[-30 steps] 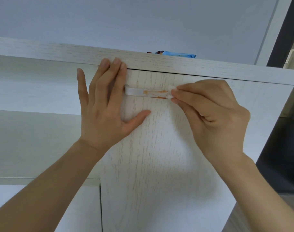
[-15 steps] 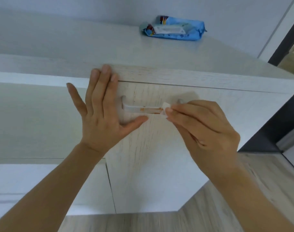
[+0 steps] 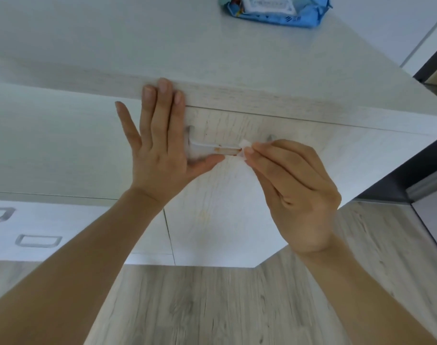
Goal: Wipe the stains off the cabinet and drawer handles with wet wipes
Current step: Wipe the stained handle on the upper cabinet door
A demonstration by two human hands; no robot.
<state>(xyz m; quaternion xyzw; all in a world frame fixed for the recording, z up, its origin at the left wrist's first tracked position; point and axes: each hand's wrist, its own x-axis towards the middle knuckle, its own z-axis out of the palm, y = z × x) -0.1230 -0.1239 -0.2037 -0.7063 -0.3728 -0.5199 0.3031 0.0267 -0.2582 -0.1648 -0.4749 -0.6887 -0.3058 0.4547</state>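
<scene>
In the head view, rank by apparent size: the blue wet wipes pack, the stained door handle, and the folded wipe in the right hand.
1. Blue wet wipes pack, though cut off by the frame's top edge and farther away.
2. Stained door handle, partly hidden behind the right hand.
3. Folded wipe, mostly hidden, clearly smallest.

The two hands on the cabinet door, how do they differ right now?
The left hand lies flat and open against the cabinet door, holding nothing. The right hand is curled, pinching a wet wipe against the stained handle. Both are bare and flank that handle.
</scene>
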